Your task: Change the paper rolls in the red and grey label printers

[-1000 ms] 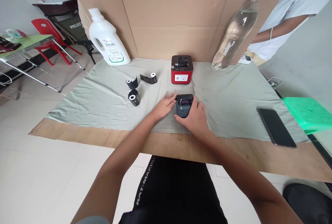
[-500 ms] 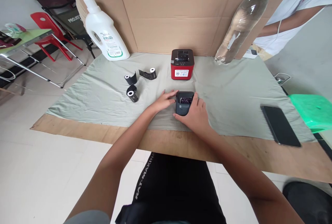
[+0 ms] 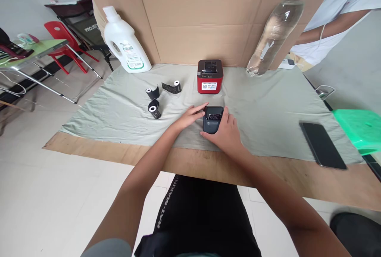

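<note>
A small dark portable label printer (image 3: pixel 212 123) lies on the cloth in front of me, with a strip of dark printed paper showing in its upper part. Wrapped round its right and near sides, my right hand (image 3: pixel 228 132) grips it, thumb at the lower left corner. My left hand (image 3: pixel 190 117) is at its upper left edge, fingers stretched out and the fingertips against or very close to the casing. Beyond it stands a red and black printer (image 3: pixel 210 76). To the left lie three black paper rolls (image 3: pixel 154 111) with white cores, their ends partly unwound.
A white detergent bottle (image 3: pixel 126 45) and a large clear water bottle (image 3: pixel 278 31) lean by the cardboard panel (image 3: pixel 199 11). A black phone (image 3: pixel 323 144) lies at the right. Behind the panel's right edge is a person's arm (image 3: pixel 333 29). A green stool (image 3: pixel 358 128) stands beside the table.
The view has shifted slightly, so everything appears a little lower and further right. Both hands keep their places at the small printer.
</note>
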A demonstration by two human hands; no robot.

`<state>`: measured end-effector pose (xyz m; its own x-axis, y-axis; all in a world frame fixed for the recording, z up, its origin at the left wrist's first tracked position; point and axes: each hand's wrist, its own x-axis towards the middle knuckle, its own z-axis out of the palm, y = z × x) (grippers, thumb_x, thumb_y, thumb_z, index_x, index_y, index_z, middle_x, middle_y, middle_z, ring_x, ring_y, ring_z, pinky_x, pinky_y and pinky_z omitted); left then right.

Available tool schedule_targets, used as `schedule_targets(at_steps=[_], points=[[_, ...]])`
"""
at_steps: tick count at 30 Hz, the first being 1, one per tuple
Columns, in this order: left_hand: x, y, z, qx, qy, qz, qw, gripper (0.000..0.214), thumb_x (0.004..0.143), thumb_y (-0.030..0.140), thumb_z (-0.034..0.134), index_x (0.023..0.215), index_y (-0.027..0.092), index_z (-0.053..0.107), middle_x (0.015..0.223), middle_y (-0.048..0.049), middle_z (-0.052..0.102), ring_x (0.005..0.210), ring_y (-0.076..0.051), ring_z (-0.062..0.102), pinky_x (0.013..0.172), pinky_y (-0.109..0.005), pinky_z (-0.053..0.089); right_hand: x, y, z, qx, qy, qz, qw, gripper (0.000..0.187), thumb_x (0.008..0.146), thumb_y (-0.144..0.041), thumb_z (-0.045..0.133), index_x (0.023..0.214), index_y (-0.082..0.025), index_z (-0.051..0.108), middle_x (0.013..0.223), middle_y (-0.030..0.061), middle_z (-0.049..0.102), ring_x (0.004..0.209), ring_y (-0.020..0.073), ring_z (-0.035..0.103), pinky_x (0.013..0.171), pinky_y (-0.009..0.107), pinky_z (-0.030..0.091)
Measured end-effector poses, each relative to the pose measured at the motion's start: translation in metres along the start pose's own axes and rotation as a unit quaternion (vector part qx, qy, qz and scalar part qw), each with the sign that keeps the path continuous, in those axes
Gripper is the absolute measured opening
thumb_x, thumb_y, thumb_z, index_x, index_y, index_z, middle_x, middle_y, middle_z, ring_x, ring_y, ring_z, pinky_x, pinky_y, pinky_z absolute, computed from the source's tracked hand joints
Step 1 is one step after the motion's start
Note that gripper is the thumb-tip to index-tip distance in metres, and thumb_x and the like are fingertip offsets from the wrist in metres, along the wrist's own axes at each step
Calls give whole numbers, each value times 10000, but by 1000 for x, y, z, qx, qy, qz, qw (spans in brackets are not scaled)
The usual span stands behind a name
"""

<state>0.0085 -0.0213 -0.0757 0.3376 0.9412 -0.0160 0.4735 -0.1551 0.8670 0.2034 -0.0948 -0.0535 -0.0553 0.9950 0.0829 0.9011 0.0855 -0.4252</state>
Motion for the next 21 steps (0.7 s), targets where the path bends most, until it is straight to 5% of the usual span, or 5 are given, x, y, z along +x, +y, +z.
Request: schedule_targets(at_steps=[5,10,15,21], points=[[18,-15,10,-30,50,65,996,428,1034,475,509,1385,289,670,1386,-11,717,1336,-225,629,1180,-339,456,-1,3,4,7,28,-2,1000,1359,683,-652,854,1659,-80,101,1419,273,539,1259,423,535,1025,482,474],[34,-23,26,0,159,41,986,456,1061,514,410,887,195,685,862,-11,711,874,-171,659,847,-262,510,-1,3,8,-17,38,-14,999,1399,684,-676,843,1674,-75,60,1371,258,547,1210,401,550,1003,478,483],[31,-19,29,51,193,29,980,504,1048,514,422,664,198,507,631,21,509,662,-140,481,679,-262,402,0,4,8,-55,27,-32,998,1150,674,-702,844,1539,-80,410,1282,227,568,1146,385,543,981,472,480],[26,-12,27,93,188,22,977,478,1038,439,471,628,194,498,655,15,567,662,-144,482,702,-276,387,3,13,-3,-36,41,-55,997,694,788,-753,715,1144,-157,729,1067,157,564,1092,367,523,979,491,470]])
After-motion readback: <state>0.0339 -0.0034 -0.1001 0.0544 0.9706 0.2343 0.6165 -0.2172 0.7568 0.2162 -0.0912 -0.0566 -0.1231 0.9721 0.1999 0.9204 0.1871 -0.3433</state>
